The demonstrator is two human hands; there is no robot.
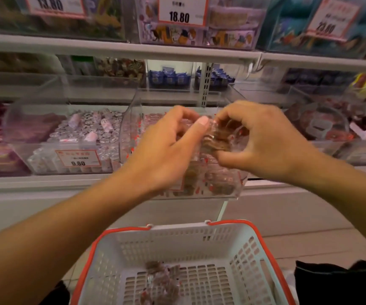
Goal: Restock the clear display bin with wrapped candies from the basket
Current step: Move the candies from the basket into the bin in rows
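Both hands are raised over the clear display bin (131, 137) on the middle shelf, which holds clear-wrapped brown candies with red marks. My right hand (263, 139) grips a bunch of wrapped candies (216, 139) between its curled fingers and thumb. My left hand (166, 148) meets it from the left, its thumb and fingers curled onto the same clear wrappers. Below, the white basket (252, 245) with orange handles stands on the floor with a few wrapped candies (162, 282) lying on its bottom.
A bin of pink and silver sweets (85, 133) with a 9.60 price tag sits left of the display bin. Another clear bin (331, 128) sits to the right. Upper shelves carry blue packets (168, 78) and boxes with price signs. A black object (340, 282) lies beside the basket.
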